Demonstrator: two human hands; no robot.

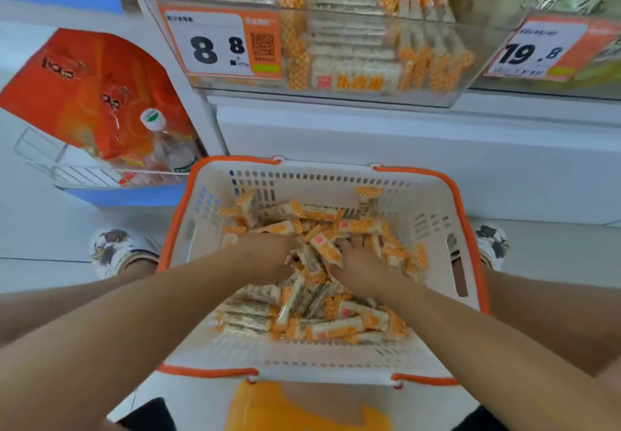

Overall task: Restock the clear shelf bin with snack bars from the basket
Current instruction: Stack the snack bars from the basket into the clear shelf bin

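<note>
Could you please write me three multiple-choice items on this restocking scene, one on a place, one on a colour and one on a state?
1. Where is the basket?
A. On the top shelf
B. Below the clear bin, in front of the person
C. Inside the wire rack

2. What colour is the basket's rim?
A. Orange
B. Green
C. Black

3. What are the hands doing?
A. Both hang idle
B. One holds the price tag
C. Both are in the pile of snack bars

Answers: 1 B, the basket sits low beneath the bin. 2 A, an orange edge runs round the white walls. 3 C, the left hand and right hand dig among the bars.
</note>
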